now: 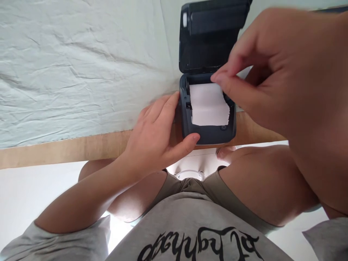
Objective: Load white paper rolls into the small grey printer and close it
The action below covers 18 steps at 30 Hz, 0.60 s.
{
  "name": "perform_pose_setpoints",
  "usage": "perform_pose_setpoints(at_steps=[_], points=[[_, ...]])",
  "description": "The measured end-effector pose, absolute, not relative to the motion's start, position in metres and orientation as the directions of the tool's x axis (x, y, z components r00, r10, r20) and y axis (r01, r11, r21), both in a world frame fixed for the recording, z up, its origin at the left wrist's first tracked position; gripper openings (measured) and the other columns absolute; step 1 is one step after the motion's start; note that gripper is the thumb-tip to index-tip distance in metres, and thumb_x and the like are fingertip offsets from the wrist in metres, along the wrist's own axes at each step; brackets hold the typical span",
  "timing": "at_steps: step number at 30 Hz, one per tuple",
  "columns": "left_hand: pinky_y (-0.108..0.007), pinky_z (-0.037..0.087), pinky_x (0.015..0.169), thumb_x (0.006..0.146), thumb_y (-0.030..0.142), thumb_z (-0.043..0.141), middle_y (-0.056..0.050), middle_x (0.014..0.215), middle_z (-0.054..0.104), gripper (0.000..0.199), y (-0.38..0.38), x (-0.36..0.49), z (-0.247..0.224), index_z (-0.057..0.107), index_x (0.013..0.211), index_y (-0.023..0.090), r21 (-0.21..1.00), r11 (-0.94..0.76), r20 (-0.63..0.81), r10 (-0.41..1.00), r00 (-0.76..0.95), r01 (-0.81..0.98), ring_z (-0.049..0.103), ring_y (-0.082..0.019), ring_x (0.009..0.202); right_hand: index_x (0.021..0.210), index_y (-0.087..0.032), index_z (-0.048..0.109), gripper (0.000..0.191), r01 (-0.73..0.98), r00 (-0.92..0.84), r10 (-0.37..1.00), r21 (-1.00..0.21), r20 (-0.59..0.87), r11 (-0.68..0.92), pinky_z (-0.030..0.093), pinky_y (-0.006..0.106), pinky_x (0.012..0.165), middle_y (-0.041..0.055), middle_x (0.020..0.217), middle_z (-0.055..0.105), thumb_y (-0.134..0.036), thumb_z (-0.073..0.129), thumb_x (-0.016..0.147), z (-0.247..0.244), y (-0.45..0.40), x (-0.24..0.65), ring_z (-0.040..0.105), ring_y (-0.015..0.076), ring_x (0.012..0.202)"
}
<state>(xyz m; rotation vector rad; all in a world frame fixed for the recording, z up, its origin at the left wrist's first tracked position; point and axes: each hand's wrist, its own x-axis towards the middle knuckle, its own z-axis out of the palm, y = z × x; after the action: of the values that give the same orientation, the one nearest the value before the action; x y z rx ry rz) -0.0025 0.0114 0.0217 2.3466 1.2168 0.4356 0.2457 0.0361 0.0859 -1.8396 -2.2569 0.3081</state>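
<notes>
A small dark thermal printer [208,135] sits at the table edge with its lid [208,47] raised. A roll of white paper [209,105] lies in its bay, and the loose end hangs forward over the front. My left hand [154,134] holds the printer's near left corner, fingers against the side and thumb on the front edge. Above the bay's back right, my right hand [261,72] is closed in a pinch of thumb and forefinger. Whatever those fingertips hold, if anything, is too small to make out. The right hand covers part of the printer's right side.
A wrinkled pale green cloth [81,72] covers the table, whose wooden edge [65,148] runs along the front. My legs and grey shirt [190,224] are below. A dark object [334,9] shows partly at the top right.
</notes>
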Motion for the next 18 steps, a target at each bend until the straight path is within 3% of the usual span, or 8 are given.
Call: perform_pose_setpoints(at_steps=[2,5,7,12,18], points=[[-0.061,0.053,0.133,0.112,0.066,0.051,-0.021,0.175,0.061,0.083,0.011,-0.005,0.02,0.044,0.177,0.016,0.525,-0.527,0.081,0.813,0.577,0.669,0.06,-0.043,0.162,0.117,-0.028,0.074,0.025,0.968,-0.165,0.986,-0.188,0.028,0.167,0.052,0.047,0.11,0.0009,0.089,0.068,-0.038,0.053,0.106,0.085,0.04,0.24,0.064,0.0148,0.091],[-0.06,0.054,0.131,0.115,0.072,0.045,-0.024,0.174,0.061,0.087,0.01,-0.008,0.017,0.044,0.176,0.011,0.514,-0.556,0.102,0.796,0.597,0.654,0.062,-0.042,0.161,0.123,-0.033,0.073,0.026,0.999,-0.051,0.996,-0.021,-0.068,0.05,0.047,0.043,0.089,0.0015,0.086,0.065,-0.041,0.055,0.105,0.085,0.044,0.236,0.063,0.0176,0.088],[-0.06,0.054,0.131,0.116,0.075,0.042,-0.024,0.174,0.062,0.087,0.01,-0.008,0.016,0.044,0.176,0.012,0.507,-0.564,0.108,0.792,0.601,0.652,0.062,-0.042,0.161,0.121,-0.035,0.073,0.026,0.992,-0.108,0.985,0.052,-0.135,0.116,0.038,0.038,0.076,0.0038,0.079,0.059,-0.042,0.057,0.103,0.085,0.047,0.238,0.058,0.0173,0.082],[-0.061,0.054,0.131,0.116,0.079,0.04,-0.025,0.173,0.062,0.091,0.011,-0.008,0.016,0.046,0.175,0.01,0.522,-0.565,0.112,0.788,0.605,0.639,0.063,-0.042,0.158,0.118,-0.037,0.073,0.029,0.94,-0.312,0.94,0.099,-0.139,0.326,0.026,0.034,0.064,0.0034,0.075,0.054,-0.058,0.065,0.1,0.08,0.061,0.249,0.037,0.0129,0.066],[-0.061,0.055,0.128,0.117,0.08,0.037,-0.025,0.172,0.063,0.092,0.011,-0.01,0.013,0.046,0.175,0.009,0.526,-0.578,0.137,0.781,0.609,0.624,0.064,-0.043,0.155,0.101,-0.031,0.07,0.016,0.914,-0.357,0.913,0.127,-0.198,0.385,0.025,0.033,0.062,0.0016,0.064,0.047,-0.047,0.072,0.098,0.079,0.065,0.241,0.028,0.0128,0.058]])
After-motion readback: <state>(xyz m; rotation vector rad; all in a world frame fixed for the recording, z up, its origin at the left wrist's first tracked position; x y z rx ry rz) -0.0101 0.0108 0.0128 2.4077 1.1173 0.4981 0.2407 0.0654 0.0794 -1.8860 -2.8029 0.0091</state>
